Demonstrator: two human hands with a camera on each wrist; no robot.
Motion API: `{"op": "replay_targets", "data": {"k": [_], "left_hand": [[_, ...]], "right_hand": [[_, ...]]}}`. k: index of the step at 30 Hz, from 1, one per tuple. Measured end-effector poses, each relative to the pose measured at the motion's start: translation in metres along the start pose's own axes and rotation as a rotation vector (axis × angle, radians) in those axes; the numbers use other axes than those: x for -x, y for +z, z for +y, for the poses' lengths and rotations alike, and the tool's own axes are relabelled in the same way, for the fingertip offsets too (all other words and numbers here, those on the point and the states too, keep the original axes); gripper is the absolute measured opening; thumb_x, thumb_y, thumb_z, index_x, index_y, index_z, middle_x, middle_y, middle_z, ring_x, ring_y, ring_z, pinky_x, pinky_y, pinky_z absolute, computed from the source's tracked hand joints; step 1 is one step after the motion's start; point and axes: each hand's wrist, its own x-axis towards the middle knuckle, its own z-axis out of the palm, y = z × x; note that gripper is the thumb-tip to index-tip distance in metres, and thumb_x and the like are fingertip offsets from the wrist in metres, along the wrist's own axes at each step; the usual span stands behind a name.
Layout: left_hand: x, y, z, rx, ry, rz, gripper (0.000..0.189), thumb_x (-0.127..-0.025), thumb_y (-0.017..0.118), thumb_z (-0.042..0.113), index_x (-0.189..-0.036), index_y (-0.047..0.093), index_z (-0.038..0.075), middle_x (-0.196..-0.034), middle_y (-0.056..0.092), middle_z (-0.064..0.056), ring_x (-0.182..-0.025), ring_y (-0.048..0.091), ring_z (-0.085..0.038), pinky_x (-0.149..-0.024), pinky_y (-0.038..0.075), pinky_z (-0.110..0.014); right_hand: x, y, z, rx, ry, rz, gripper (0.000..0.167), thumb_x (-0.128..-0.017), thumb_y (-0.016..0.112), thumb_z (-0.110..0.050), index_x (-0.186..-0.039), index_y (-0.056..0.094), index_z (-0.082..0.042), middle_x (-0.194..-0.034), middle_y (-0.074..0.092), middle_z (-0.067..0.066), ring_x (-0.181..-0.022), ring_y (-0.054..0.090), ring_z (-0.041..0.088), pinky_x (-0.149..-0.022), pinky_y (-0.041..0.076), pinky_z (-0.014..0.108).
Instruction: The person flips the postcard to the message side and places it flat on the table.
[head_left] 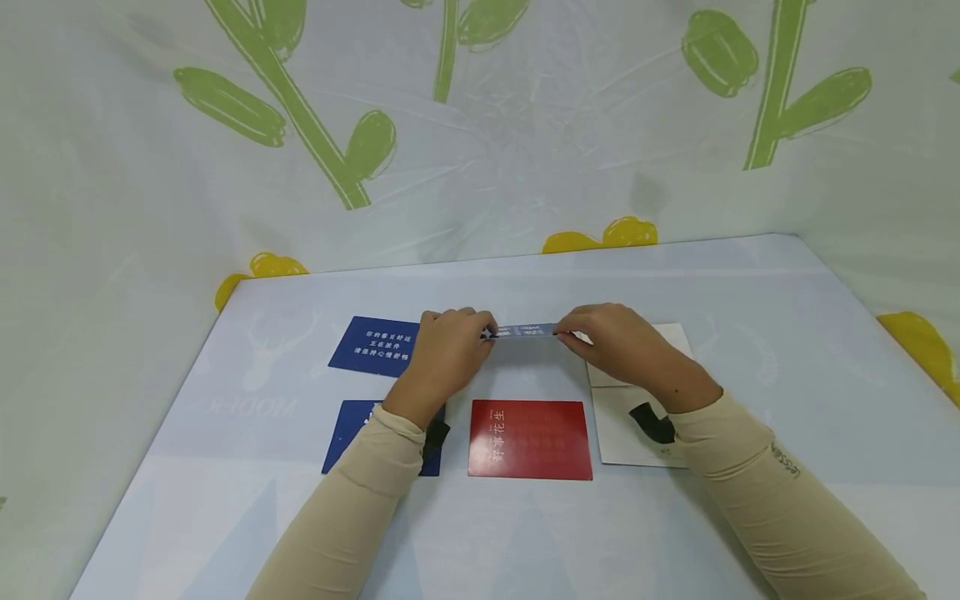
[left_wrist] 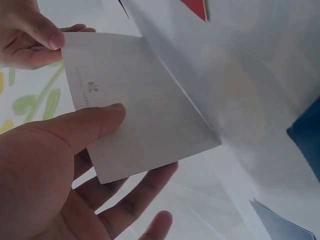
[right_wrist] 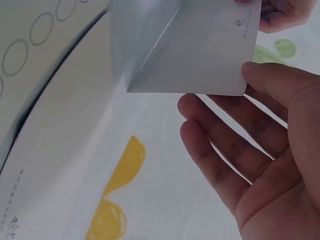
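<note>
My left hand (head_left: 452, 346) and right hand (head_left: 622, 350) hold one postcard (head_left: 525, 331) between them, standing on edge above the far middle of the table. Edge-on in the head view, it shows a narrow blue strip with white lettering. Its white back (left_wrist: 145, 110), with small print along one side, faces the left wrist camera. The left thumb presses on that back while the fingers lie behind the card. At the other end, the right thumb (right_wrist: 265, 75) and fingers pinch the card near its corner. The lower edge comes right down to the tabletop.
On the pale table (head_left: 465, 542) lie a blue card (head_left: 375, 346) with white writing, another blue card (head_left: 348, 433) partly under the left sleeve, and a red card (head_left: 528, 440). White cards (head_left: 618, 429) sit beneath the right forearm. A leaf-patterned curtain (head_left: 525, 150) hangs behind.
</note>
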Motion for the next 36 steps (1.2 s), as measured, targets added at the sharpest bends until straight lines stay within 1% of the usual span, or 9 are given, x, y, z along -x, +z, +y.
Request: {"op": "replay_targets", "data": {"k": [4, 9, 12, 18, 21, 26, 36], "left_hand": [[-0.0004, 0.001, 0.0008, -0.005, 0.019, 0.038, 0.016, -0.092, 0.073, 0.02, -0.108, 0.075, 0.02, -0.102, 0.077, -0.001, -0.097, 0.071, -0.021, -0.093, 0.046, -0.048], [-0.0014, 0.0018, 0.0003, -0.025, 0.028, 0.063, 0.013, -0.092, 0.073, 0.02, -0.105, 0.076, 0.02, -0.099, 0.077, 0.0, -0.095, 0.071, -0.02, -0.094, 0.046, -0.049], [-0.0015, 0.0021, -0.0001, -0.019, 0.032, 0.067, 0.013, -0.093, 0.072, 0.02, -0.105, 0.076, 0.02, -0.098, 0.077, 0.0, -0.094, 0.072, -0.02, -0.092, 0.047, -0.047], [-0.0021, 0.0017, -0.0012, -0.016, 0.052, 0.087, 0.012, -0.094, 0.071, 0.02, -0.104, 0.076, 0.019, -0.095, 0.077, 0.0, -0.089, 0.072, -0.019, -0.082, 0.051, -0.043], [-0.0026, 0.0016, -0.0018, -0.021, 0.055, 0.093, 0.011, -0.094, 0.07, 0.02, -0.104, 0.076, 0.019, -0.094, 0.077, 0.0, -0.087, 0.072, -0.019, -0.079, 0.05, -0.042], [-0.0029, 0.0017, -0.0023, -0.023, 0.055, 0.092, 0.011, -0.094, 0.07, 0.02, -0.103, 0.076, 0.019, -0.094, 0.076, 0.0, -0.086, 0.071, -0.019, -0.078, 0.05, -0.043], [-0.0024, 0.0034, -0.0029, -0.012, 0.071, 0.118, 0.011, -0.094, 0.071, 0.02, -0.103, 0.076, 0.018, -0.095, 0.077, 0.0, -0.086, 0.071, -0.019, -0.079, 0.05, -0.042]], "right_hand": [[0.0005, 0.001, 0.0017, -0.005, -0.013, 0.021, 0.022, -0.088, 0.076, -0.009, -0.109, 0.077, -0.006, -0.105, 0.077, 0.009, -0.099, 0.073, 0.026, -0.087, 0.059, 0.04], [0.0004, 0.0016, 0.0026, 0.003, -0.018, 0.039, 0.022, -0.087, 0.076, -0.008, -0.109, 0.077, -0.006, -0.104, 0.077, 0.008, -0.098, 0.073, 0.025, -0.086, 0.059, 0.04], [0.0002, 0.002, 0.0031, 0.009, -0.018, 0.044, 0.022, -0.088, 0.076, -0.009, -0.109, 0.076, -0.006, -0.104, 0.077, 0.008, -0.098, 0.073, 0.025, -0.086, 0.059, 0.04], [-0.0005, 0.0026, 0.0048, 0.011, -0.029, 0.069, 0.021, -0.088, 0.076, -0.009, -0.109, 0.076, -0.006, -0.103, 0.077, 0.008, -0.097, 0.072, 0.024, -0.085, 0.059, 0.039], [-0.0008, 0.0028, 0.0054, 0.01, -0.037, 0.08, 0.02, -0.088, 0.075, -0.009, -0.108, 0.076, -0.006, -0.102, 0.077, 0.007, -0.096, 0.072, 0.024, -0.085, 0.059, 0.039], [-0.001, 0.0029, 0.006, 0.003, -0.044, 0.089, 0.019, -0.088, 0.076, -0.009, -0.107, 0.076, -0.006, -0.101, 0.077, 0.007, -0.095, 0.072, 0.023, -0.084, 0.059, 0.039], [-0.0008, 0.0021, 0.0067, 0.0, -0.072, 0.116, 0.016, -0.089, 0.075, -0.008, -0.104, 0.076, -0.004, -0.097, 0.076, 0.007, -0.09, 0.071, 0.022, -0.082, 0.059, 0.039]]}}
